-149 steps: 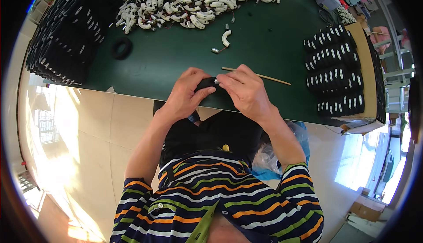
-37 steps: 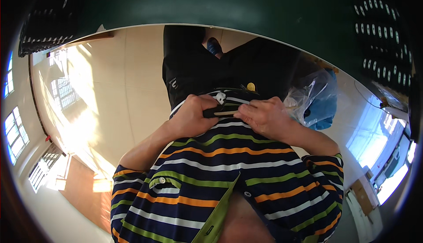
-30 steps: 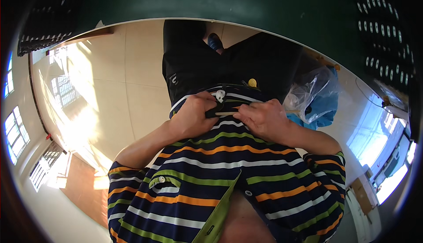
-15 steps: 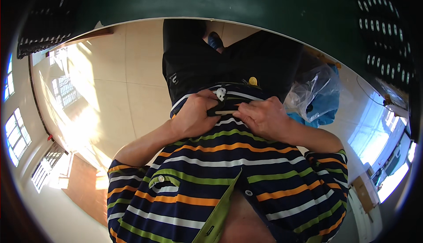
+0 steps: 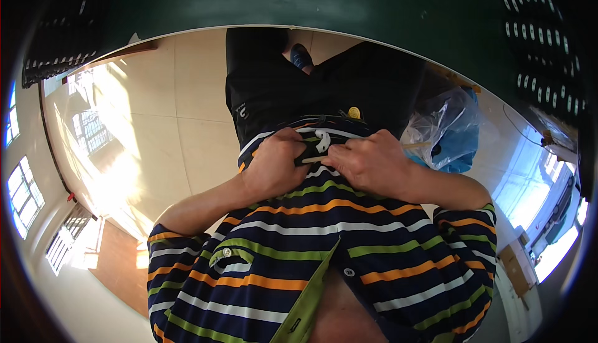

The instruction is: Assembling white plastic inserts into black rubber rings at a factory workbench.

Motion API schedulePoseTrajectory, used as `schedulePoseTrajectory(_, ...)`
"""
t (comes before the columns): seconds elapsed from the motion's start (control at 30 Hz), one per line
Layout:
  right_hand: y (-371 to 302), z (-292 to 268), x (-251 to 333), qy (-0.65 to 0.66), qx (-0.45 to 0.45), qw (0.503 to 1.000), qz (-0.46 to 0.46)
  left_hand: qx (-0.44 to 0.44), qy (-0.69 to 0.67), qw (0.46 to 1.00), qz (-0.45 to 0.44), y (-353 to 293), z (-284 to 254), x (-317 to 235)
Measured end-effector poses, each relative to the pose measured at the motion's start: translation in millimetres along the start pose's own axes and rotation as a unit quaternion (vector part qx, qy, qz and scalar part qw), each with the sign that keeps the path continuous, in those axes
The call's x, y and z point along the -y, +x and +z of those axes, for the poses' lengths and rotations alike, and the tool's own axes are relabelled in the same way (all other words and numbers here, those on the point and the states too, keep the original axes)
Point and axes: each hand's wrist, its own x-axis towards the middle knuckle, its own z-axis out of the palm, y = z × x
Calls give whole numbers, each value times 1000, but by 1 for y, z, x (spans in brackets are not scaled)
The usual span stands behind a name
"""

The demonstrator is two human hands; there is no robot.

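Note:
Close to my striped shirt front, my left hand (image 5: pixel 276 161) is closed, its fingers curled around a small black piece (image 5: pixel 309 149). A white curled bit (image 5: pixel 322 140) shows at the upper side of that piece, between my hands. My right hand (image 5: pixel 369 164) pinches a thin pale wooden stick (image 5: pixel 315 159), whose tip points left and touches or overlaps the black piece. The stick's other end juts out past the right side of that hand. My fingers hide much of the black piece, so its exact kind cannot be made out.
A dark green tabletop (image 5: pixel 280 0) spans the far side. Rows of black items with white marks lie at its right (image 5: pixel 537 32) and left. Below its right edge are a clear plastic bag (image 5: pixel 436 122) and something blue (image 5: pixel 464 150). My legs (image 5: pixel 324 88) extend under the table.
My right hand has turned slightly and shifted left, and the stick's far end now shows beyond it. The white bit has tilted and moved a little to the right.

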Motion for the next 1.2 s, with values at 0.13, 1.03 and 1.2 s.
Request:
schedulePoseTrajectory(0.13,3,-5,-1,9,17,1000,-2,5,21,1000,-19,-1,1,-3)
schedulePoseTrajectory(1.03,12,-3,5,-19,5,999,-29,22,80,995,-52,2,7,-2)
schedulePoseTrajectory(1.2,17,-8,-1,-14,-9,999,-31,-14,49,998,-30,4,3,-2)
